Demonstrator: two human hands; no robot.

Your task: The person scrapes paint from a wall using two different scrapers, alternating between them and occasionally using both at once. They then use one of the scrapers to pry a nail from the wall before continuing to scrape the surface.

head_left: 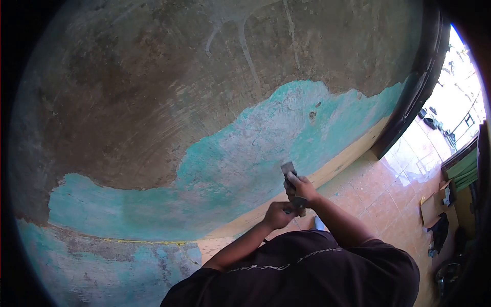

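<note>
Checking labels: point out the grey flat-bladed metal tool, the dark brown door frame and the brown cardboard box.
Grey metal tool (288,168): head view, on its blade.
Door frame (418,88): head view, partway along it.
Cardboard box (433,209): head view, on a panel.

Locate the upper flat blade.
In the head view, just right of centre, the upper flat blade juts from the right hand, before the turquoise paint.

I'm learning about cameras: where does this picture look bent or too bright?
In the head view, the door frame curves and the corners are black; at the head view's right, the outdoors looks washed-out white, and glare whitens floor tiles.
</note>
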